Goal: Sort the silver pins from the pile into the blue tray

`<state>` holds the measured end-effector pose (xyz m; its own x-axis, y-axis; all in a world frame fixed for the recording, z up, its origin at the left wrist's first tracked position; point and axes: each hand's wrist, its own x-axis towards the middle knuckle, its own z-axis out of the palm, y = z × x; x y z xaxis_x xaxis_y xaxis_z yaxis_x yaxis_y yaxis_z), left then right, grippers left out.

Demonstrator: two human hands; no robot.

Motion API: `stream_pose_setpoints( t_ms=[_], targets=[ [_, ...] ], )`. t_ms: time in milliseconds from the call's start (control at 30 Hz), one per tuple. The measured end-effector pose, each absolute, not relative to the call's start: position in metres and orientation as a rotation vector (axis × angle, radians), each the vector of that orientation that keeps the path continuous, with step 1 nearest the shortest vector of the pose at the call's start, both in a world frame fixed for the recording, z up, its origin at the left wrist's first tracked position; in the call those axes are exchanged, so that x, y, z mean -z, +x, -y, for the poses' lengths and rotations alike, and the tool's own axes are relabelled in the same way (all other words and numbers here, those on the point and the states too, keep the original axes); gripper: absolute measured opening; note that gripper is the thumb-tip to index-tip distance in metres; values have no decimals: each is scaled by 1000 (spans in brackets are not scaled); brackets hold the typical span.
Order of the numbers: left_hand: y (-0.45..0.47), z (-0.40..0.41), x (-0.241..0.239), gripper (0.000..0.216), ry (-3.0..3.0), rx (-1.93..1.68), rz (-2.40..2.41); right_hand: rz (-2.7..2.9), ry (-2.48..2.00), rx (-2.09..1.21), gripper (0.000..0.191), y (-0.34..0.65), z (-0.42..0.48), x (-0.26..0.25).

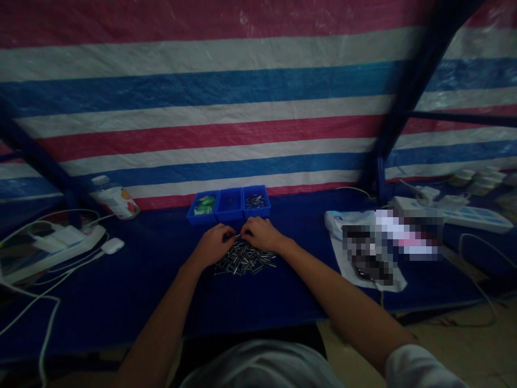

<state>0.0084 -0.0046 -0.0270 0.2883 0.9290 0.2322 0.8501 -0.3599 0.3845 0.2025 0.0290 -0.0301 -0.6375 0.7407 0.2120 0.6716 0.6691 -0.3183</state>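
Note:
A heap of slender shiny metal pieces [244, 260], which look like screws or nails, lies loose on the blue tabletop. Over its far left edge is my left hand [216, 243], its fingers curled in a pinch. My right hand [262, 234] bends over the far side of the heap, fingertips pressed together and close to those of the left. A bright thin metal piece shows between the fingertips; which hand grips it is too small and dark to tell. Just beyond stands a blue three-compartment tray [229, 216], with green packets [205, 205] at left and similar metal pieces [255, 201] at right.
To the left are a power strip [76, 242] with chargers and cables, and a plastic bottle [117, 199]. A white plastic bag [339, 253] lies at right under a blurred-out item, near another power strip [476, 216]. Striped sheeting [226, 108] hangs behind.

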Motion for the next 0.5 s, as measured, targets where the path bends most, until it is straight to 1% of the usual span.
stream_pose_setpoints(
  t_ms=[300,500],
  targets=[
    [8,3,27,18,2368,-712,-1566,2423,-1041,-392,13,200,-32,33],
    [9,4,25,18,2324,-820,-1601,2353,-975,-412,13,198,-36,33]
  ],
)
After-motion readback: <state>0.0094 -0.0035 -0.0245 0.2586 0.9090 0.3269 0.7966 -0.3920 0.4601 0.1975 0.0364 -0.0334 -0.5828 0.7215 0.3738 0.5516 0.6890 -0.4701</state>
